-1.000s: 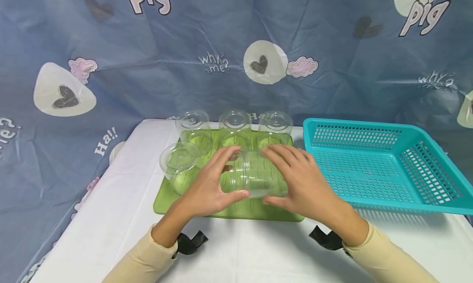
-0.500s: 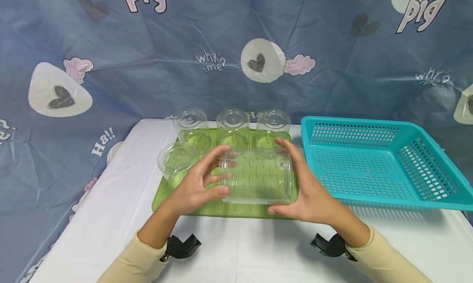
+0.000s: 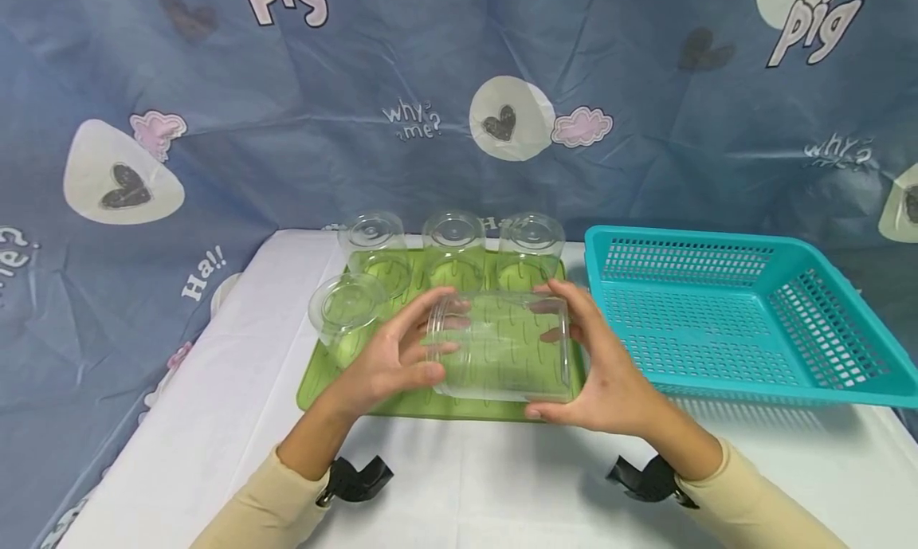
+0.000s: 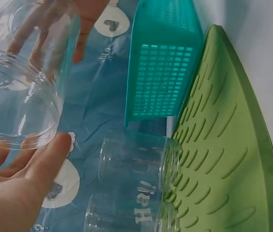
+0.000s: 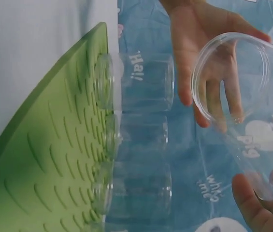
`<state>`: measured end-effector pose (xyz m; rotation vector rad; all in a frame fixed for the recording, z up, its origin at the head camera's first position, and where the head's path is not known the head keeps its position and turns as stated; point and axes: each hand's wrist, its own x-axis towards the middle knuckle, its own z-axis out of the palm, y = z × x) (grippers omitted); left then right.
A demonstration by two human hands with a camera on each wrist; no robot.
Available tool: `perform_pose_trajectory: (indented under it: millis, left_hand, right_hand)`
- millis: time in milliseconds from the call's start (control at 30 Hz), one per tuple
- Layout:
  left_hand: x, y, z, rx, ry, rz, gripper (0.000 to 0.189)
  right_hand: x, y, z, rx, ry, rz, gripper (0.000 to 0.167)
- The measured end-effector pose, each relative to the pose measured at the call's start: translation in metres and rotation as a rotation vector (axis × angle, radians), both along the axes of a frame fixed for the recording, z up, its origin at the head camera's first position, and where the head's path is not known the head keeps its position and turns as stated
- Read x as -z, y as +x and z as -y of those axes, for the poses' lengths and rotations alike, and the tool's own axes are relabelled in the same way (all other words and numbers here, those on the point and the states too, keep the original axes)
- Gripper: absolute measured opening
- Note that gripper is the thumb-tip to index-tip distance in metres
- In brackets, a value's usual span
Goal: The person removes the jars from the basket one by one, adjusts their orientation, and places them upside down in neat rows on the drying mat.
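Note:
A clear jar (image 3: 502, 346) lies sideways in the air above the green ribbed mat (image 3: 459, 405), its threaded mouth toward the left. My left hand (image 3: 380, 366) holds the mouth end, thumb in front and fingers behind. Around the base end, my right hand (image 3: 602, 366) grips with thumb low and fingers on top. Through the clear wall in the left wrist view, fingers of the right hand (image 4: 44, 29) show behind the jar (image 4: 25, 96). Upside down on the mat stand three similar jars in a back row, one being the middle jar (image 3: 454, 250), plus a front-left jar (image 3: 347, 318).
A turquoise perforated basket (image 3: 717, 398) stands to the right of the mat. White cloth (image 3: 459, 485) covers the table. Behind hangs a blue printed sheet (image 3: 323, 95). A black strap (image 3: 358, 479) is on the left wrist, and another strap (image 3: 649, 479) on the right.
The hands have moved apart to the jar's two ends, the left hand leftward and the right hand outward to the base. Since half a second ago the jar has dropped slightly and tilted a little.

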<state>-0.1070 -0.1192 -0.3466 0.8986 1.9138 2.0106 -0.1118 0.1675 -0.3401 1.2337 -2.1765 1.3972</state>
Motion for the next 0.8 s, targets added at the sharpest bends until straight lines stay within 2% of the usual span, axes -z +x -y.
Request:
perform_pose_trajectory:
  millis: [167, 300, 433, 533, 600, 700, 800]
  left_hand:
    - [0.002, 0.007, 0.003, -0.048, -0.176, -0.050, 0.096]
    - [0.004, 0.018, 0.012, -0.076, -0.316, -0.133, 0.088]
    - [0.006, 0.032, 0.030, -0.103, -0.446, -0.213, 0.077]
    - [0.008, 0.042, 0.046, -0.116, -0.532, -0.248, 0.065]
    - [0.010, 0.047, 0.056, -0.141, -0.626, -0.282, 0.058]
    - [0.016, 0.051, 0.074, -0.195, -0.831, -0.357, 0.048]
    - [0.028, 0.051, 0.097, -0.261, -0.993, -0.420, 0.037]
  right_hand:
    - [-0.004, 0.002, -0.009, 0.031, 0.088, 0.016, 0.120]
    - [-0.007, 0.004, -0.024, 0.059, 0.120, -0.004, 0.120]
    - [-0.012, 0.004, -0.037, 0.116, 0.180, -0.076, 0.122]
    - [-0.013, 0.003, -0.046, 0.146, 0.252, -0.134, 0.124]
    - [-0.014, 0.002, -0.050, 0.168, 0.306, -0.166, 0.125]
    - [-0.018, 0.003, -0.056, 0.218, 0.425, -0.178, 0.129]
    - [-0.025, 0.001, -0.058, 0.256, 0.533, -0.189, 0.130]
